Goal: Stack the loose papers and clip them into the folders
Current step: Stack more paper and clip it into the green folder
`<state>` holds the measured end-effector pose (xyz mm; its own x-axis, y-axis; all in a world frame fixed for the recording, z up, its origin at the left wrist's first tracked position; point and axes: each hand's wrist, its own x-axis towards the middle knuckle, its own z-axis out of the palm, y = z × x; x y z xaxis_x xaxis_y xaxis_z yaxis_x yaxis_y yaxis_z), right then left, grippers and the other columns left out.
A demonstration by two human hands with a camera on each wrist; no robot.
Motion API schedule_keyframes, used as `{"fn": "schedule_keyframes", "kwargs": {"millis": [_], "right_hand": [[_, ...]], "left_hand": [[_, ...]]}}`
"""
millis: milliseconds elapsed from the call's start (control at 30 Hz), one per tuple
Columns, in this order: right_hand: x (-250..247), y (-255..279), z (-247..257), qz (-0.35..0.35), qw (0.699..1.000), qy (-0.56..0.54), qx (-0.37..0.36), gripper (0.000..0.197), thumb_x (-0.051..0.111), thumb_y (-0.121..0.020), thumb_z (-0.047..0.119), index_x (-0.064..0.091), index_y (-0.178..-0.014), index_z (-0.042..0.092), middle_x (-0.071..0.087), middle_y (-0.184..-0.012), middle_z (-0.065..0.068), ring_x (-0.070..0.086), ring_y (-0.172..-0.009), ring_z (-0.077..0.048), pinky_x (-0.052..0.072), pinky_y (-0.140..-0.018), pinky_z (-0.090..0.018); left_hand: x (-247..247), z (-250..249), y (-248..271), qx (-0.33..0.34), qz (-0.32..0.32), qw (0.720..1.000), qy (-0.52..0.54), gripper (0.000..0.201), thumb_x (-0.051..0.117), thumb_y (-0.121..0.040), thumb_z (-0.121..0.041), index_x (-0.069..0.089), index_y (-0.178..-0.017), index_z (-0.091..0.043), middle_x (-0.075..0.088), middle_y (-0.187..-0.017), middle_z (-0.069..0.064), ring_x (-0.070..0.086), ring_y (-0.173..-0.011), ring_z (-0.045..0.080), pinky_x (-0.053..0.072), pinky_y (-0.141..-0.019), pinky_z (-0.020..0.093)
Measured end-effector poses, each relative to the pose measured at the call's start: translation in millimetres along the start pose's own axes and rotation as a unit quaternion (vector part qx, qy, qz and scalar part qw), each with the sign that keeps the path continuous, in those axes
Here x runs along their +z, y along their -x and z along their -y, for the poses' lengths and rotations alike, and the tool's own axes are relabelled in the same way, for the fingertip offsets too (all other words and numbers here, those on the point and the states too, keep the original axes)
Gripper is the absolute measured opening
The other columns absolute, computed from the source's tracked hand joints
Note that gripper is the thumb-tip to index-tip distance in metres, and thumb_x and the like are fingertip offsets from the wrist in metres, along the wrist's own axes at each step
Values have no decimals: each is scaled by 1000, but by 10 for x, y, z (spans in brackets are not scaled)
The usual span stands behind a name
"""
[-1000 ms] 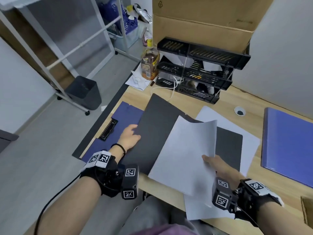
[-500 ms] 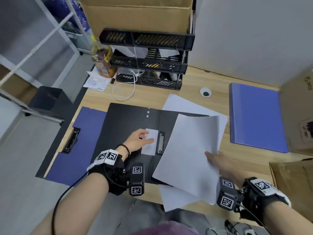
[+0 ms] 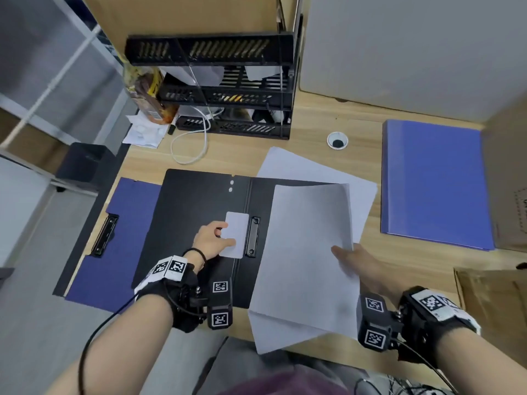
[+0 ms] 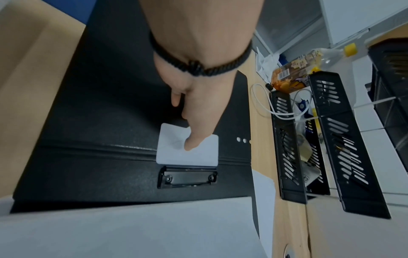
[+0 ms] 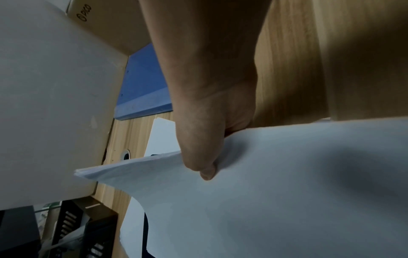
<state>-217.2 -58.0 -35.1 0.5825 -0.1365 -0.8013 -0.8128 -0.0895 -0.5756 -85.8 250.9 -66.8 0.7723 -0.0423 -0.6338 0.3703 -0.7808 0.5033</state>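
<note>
A black folder point(image 3: 194, 223) lies open on the desk, with its metal clip point(image 3: 253, 236) right of the spine. My left hand point(image 3: 225, 238) is at a small white card point(image 3: 238, 229) beside that clip. The thumb point(image 4: 194, 141) lies on top of the card point(image 4: 174, 148) and the fingers curl at its left edge. My right hand point(image 3: 342, 252) grips a thin stack of white papers point(image 3: 305, 252) by its right edge, thumb on top point(image 5: 205, 167). The stack hangs over the folder's right half. Another loose sheet point(image 3: 313, 169) lies underneath.
An open blue folder point(image 3: 122, 223) with its own clip point(image 3: 104, 235) lies under the black one at the left. A closed blue folder point(image 3: 433, 183) sits at the right. Black letter trays point(image 3: 228, 89), a bottle point(image 3: 148, 92) and a white cable point(image 3: 188, 143) stand behind. Cardboard boxes point(image 3: 496, 303) flank the right.
The black folder's cover has been swung open and now lies flat. My left hand moved from the cover's edge to the white card by the clip. My right hand still holds the papers.
</note>
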Motion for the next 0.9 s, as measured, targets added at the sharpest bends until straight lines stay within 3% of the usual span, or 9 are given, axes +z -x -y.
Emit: {"fn": "schedule_keyframes", "kwargs": {"millis": [100,233,333,400,533,633,733,833,900], "right_hand": [[2,-26,26,7,1000,-2,6,18,44,-102,21,58,-93,15,59,-73,2,56,-64,-11,44,-54,-17],[17,-77,28,12,1000,-21,12,17,45,-101,21,58,-103,11,63,-81,-2,61,-72,-16,47,-63,-26],[53,-89,5,13,999,-29,20,26,48,-99,26,58,-115,7,68,-98,-8,65,-89,-25,54,-83,-37],[85,-104,-34,7,998,-55,39,35,52,-96,32,54,-121,7,67,-105,-10,65,-98,-29,52,-92,-43],[140,-122,-9,-2,999,-37,31,25,49,-100,22,55,-118,5,65,-110,-17,62,-108,-37,46,-101,-50],[158,-147,18,0,1000,-14,22,26,46,-101,21,55,-118,3,63,-118,-19,60,-111,-37,45,-102,-51],[168,-214,20,8,1000,23,15,34,44,-101,22,56,-124,0,65,-117,-18,61,-109,-36,46,-101,-49],[158,-196,76,9,998,66,0,28,41,-101,20,58,-117,4,65,-111,-16,61,-105,-34,47,-98,-45],[135,-199,81,16,997,77,-7,24,39,-102,18,57,-113,6,64,-103,-11,62,-96,-27,49,-89,-36]], "left_hand": [[101,-151,-4,5,0,1000,0,52,76,-77,-25,54,-123,-17,51,-102,2,52,-92,17,40,-79,25],[274,-367,14,3,45,999,-30,52,75,-77,-37,52,-120,-19,55,-105,0,54,-98,16,40,-81,25],[375,-458,29,2,7,998,-67,57,78,-72,-40,51,-116,-17,56,-104,-1,55,-101,20,45,-90,31],[412,-484,22,8,-19,993,-115,56,78,-70,-41,50,-113,-17,58,-103,0,56,-97,21,46,-84,31],[407,-534,15,24,-31,984,-173,48,75,-72,-33,49,-109,-16,59,-98,3,53,-87,22,39,-71,26],[390,-563,32,39,-28,981,-187,44,73,-72,-31,49,-105,-14,56,-92,1,52,-79,21,37,-62,25],[351,-558,10,36,3,982,-183,44,72,-73,-32,48,-105,-14,57,-91,2,56,-81,23,44,-67,28],[269,-551,-31,32,42,983,-174,41,70,-77,-33,48,-106,-15,60,-95,1,61,-89,22,49,-76,31],[216,-542,-45,38,61,984,-163,36,68,-79,-30,48,-106,-16,59,-97,0,59,-89,20,47,-76,29]]}}
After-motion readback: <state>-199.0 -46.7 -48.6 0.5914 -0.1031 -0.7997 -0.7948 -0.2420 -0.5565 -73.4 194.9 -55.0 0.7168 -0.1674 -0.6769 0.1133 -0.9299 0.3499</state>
